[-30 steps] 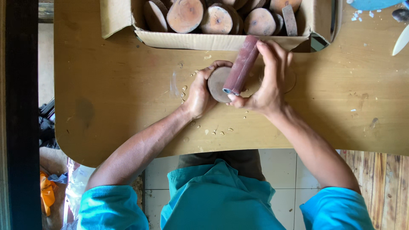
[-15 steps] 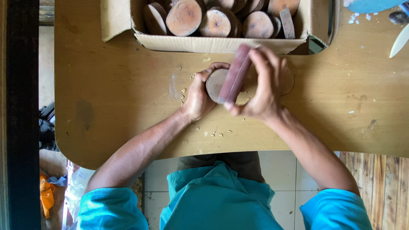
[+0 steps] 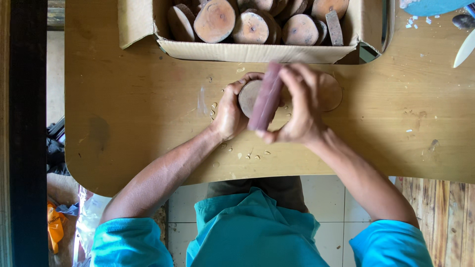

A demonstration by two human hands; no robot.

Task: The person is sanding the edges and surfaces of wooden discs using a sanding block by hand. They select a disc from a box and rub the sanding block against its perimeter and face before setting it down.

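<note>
- Nearest the camera: turquoise shirt at the bottom edge, both sleeves in view, pale floor tiles showing beneath the table's near edge.
- Two bare forearms reaching away from the body and converging at the middle of a wooden table with rounded corners.
- Small pale wood chips scattered on the tabletop just this side of the hands.
- Left hand curled partway shut around the left rim of a round wood slice, pinning it flat on the table.
- Right hand closed around a reddish-brown sanding block, fingers wrapped over its far side, thumb at its near end.
- Block blurred, lying over the slice; long axis running near-to-far, leaning slightly right at the far end.
- Slice directly under the block, between the two hands; left hand nearer to it and touching, right hand reaching it only through the block.
- A second flat wooden disc on the table just right of the right hand, partly hidden behind it.
- Farther on: open cardboard box filled with more cut log rounds, bark edges visible.
- Far right corner: a pale blade-shaped object and white flecks, kind unclear.
</note>
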